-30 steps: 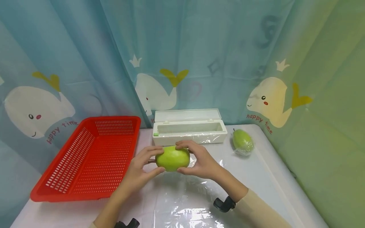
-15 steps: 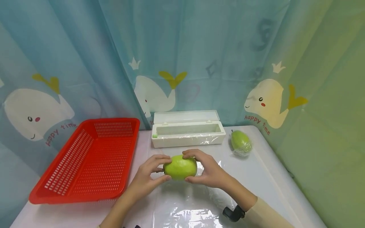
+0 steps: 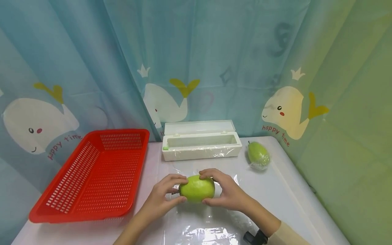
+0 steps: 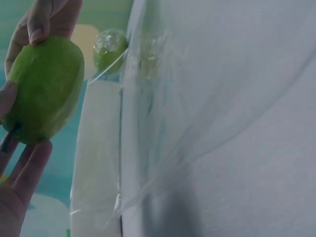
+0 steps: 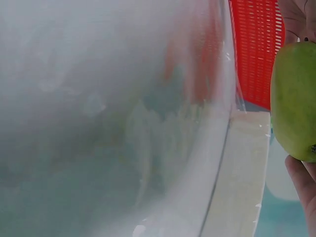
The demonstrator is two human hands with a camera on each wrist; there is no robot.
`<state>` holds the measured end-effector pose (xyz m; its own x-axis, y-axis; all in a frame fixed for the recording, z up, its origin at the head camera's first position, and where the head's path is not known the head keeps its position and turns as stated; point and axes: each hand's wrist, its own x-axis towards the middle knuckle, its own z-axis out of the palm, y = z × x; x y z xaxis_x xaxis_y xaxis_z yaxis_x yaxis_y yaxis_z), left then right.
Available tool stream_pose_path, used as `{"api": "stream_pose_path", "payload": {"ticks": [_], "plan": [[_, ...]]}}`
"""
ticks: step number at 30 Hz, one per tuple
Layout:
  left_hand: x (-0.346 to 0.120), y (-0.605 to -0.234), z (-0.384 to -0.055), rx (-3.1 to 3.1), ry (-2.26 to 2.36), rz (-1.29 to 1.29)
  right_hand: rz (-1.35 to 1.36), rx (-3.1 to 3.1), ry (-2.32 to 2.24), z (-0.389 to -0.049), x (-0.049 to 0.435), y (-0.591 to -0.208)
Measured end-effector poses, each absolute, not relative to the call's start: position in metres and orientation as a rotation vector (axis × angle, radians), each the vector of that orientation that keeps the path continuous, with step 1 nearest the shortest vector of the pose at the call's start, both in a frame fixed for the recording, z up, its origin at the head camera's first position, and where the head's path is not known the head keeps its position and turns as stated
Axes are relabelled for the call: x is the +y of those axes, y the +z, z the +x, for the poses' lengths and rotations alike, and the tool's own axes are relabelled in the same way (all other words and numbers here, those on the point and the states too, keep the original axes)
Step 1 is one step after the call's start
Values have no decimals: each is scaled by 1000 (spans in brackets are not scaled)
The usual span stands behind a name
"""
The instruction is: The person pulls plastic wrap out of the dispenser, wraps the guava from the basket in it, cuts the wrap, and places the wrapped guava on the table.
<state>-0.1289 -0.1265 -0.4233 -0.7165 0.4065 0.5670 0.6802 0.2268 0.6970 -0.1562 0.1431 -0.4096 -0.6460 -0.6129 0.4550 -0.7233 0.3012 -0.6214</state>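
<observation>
A green pear (image 3: 197, 189) with a dark stem lies sideways between my two hands, over a sheet of clear plastic wrap (image 3: 205, 234). My left hand (image 3: 159, 197) grips its stem end, thumb on the near side and fingers on the far side. At the blunt end, my right hand (image 3: 229, 192) holds it the same way. The left wrist view shows the pear (image 4: 47, 89) with its stem toward the left palm. Behind the hands, a white wrap dispenser (image 3: 202, 153) stands with its lid raised, and film runs from its front.
To the left is a red perforated plastic basket (image 3: 104, 190). Another pear (image 3: 258, 153), partly covered in clear wrap, sits at the back right of the white table (image 3: 284, 197). A curtain (image 3: 214, 51) with whale prints hangs behind the table.
Both hands have brought the pear toward me and slightly right, lower over the wrap, keeping the same grip. The basket, dispenser and wrapped pear have stayed in place.
</observation>
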Motion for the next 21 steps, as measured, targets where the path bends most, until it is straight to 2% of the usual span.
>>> {"api": "stream_pose_path", "payload": {"ticks": [21], "plan": [[-117,-441,-128,-2385,-1571,-1138,1266,-2486,1208,-142,162,-428]]}}
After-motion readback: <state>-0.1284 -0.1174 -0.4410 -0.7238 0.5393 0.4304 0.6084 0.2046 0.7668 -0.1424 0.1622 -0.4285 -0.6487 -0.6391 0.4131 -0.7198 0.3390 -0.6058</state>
